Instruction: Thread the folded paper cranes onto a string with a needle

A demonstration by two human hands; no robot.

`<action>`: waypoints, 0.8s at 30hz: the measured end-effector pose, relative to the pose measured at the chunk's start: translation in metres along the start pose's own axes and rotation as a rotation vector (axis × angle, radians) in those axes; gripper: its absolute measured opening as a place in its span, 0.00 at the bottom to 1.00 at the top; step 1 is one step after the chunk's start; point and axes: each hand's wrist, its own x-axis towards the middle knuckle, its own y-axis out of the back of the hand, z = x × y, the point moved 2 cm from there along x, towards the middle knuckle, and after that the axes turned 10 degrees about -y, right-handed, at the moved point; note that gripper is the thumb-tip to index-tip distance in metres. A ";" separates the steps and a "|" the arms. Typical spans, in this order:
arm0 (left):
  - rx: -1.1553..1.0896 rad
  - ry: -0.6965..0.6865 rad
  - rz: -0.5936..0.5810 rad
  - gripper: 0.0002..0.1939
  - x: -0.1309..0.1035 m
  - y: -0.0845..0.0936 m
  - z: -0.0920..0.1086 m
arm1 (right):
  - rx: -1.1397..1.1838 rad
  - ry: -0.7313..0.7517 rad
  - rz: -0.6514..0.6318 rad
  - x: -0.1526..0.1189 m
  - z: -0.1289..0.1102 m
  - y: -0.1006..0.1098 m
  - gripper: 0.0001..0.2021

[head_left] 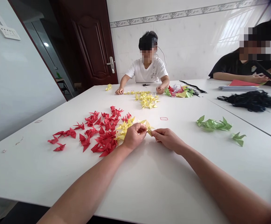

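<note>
- Yellow paper, creased into sharp points, sits right at the centre: one folded crane (149, 125), held just above the table between both hands!
- Left hand (135, 136) has thumb and fingers pinched closed on the crane's near-left edge, knuckles curled over.
- Right hand (168, 138) meets it from the other side, thumb and forefinger closed on a lower tip of the same folded paper.
- Fingers cover much of the piece, so its exact shape is hard to call; it looks like a winged bird form.
- Just beside the left hand, a yellow heap (123, 126) of spiky folds presses up against a broad red pile (106, 133), all crisp triangles and beaks, with strays scattered out to the left.
- Over on the right, pale green cranes (213, 124) lie in a loose cluster, wings like leaves, one single green crane (238, 138) apart from them.
- Smooth, glossy white table (168, 180) underneath it all.
- Across it, a person in a white shirt (149, 70) sits behind more yellow cranes (148, 100), a mixed-colour pile (182, 91) alongside.
- Far right, a black, stringy bundle (254, 100) lies in a soft tangle near a flat red sheet (242, 82).
</note>
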 end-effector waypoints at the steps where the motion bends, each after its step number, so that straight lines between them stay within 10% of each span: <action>1: 0.010 -0.006 -0.004 0.02 0.000 0.000 0.001 | 0.008 0.004 0.000 0.000 0.000 0.000 0.23; 24: 0.066 -0.054 -0.040 0.03 0.000 0.002 0.005 | 0.039 0.007 -0.037 0.000 -0.001 0.000 0.23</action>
